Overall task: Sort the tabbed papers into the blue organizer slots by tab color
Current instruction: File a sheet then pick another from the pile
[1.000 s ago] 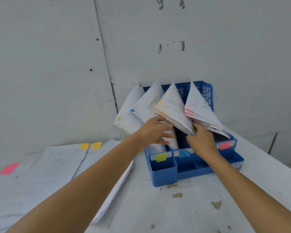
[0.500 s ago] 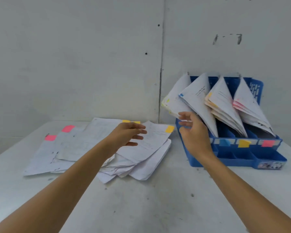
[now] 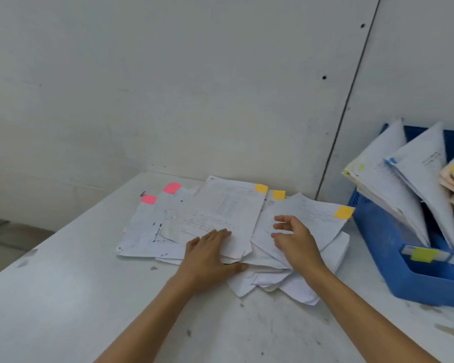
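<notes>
Pressing left hand [image 3: 207, 258] on papers [image 3: 222, 205] edge, right hand [image 3: 295, 239] alongside

Loose tabbed papers [image 3: 228, 221] fanned flat on table, blue organizer [image 3: 393, 247] upright beside, slots part-filled

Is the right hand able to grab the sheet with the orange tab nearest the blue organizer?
Probably yes. The right hand is right over that sheet, which lies on top of the pile, uncovered; its orange tab sits just beyond the fingers.

Matt paper sheets [image 3: 220, 216], blue plastic organizer [image 3: 378, 237]
</notes>
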